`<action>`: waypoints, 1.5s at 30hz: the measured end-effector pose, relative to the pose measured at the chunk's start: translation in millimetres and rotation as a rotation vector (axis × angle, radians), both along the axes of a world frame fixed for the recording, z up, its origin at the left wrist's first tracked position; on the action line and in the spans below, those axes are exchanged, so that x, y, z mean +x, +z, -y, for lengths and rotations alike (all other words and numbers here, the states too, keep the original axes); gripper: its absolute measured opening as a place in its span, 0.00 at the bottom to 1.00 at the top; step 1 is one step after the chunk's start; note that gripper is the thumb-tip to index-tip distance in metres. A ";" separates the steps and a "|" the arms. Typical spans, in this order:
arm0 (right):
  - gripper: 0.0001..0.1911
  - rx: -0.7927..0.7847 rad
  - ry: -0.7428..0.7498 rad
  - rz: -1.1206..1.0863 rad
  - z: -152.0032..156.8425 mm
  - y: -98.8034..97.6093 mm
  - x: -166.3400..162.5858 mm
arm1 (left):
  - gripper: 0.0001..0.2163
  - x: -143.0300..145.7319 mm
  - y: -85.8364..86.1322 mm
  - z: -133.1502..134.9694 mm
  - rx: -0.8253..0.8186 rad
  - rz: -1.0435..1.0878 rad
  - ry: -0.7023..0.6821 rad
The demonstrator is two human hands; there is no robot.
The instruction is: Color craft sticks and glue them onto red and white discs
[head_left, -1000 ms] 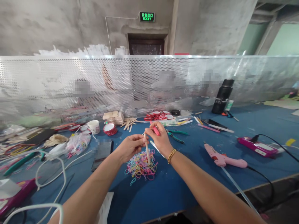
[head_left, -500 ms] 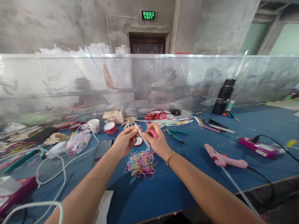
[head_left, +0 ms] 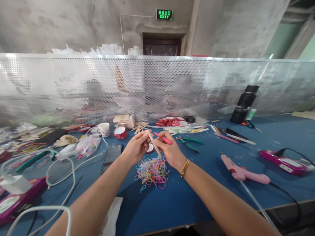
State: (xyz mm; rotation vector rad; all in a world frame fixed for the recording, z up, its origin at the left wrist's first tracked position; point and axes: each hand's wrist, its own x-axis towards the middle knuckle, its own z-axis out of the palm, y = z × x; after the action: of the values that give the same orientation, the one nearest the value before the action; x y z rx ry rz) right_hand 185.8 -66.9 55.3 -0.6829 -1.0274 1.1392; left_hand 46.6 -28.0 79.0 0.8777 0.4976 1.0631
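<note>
Between the fingers of my left hand [head_left: 136, 147] is the upper part of a pale wooden craft stick [head_left: 153, 143], held at a slant. My right hand [head_left: 172, 151] grips a pink marker pen [head_left: 165, 139], its tip pointing left, close to the stick. The right fingers also meet the stick's lower part. Below both hands lies a pile of small coloured plastic loops [head_left: 152, 172], which look like stitch-marker pins. A round white lid with a red rim [head_left: 150, 148] sits behind the stick, partly covered.
Teal-handled pliers [head_left: 190, 141] lie right of my hands. Farther right are a pink glue gun [head_left: 243, 172], a magenta power strip [head_left: 283, 163] and a black flask [head_left: 244, 105]. White cable [head_left: 73, 170] loops on the left. A perforated metal screen [head_left: 157, 88] spans the back.
The pen has turned flatter in my right hand, its tip pointing toward the stick. My left hand keeps its hold. The whole view has swung slightly left.
</note>
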 end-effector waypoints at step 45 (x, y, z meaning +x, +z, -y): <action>0.09 0.253 -0.471 0.538 -4.7 -17.2 4.3 | 0.13 3.7 -13.0 -2.1 0.120 -0.419 0.197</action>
State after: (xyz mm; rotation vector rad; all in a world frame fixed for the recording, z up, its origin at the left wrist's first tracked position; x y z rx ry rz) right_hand 190.1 -62.3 38.1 -0.9895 -1.3412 0.4082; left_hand 50.3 -25.9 66.1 1.1844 0.8912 1.0977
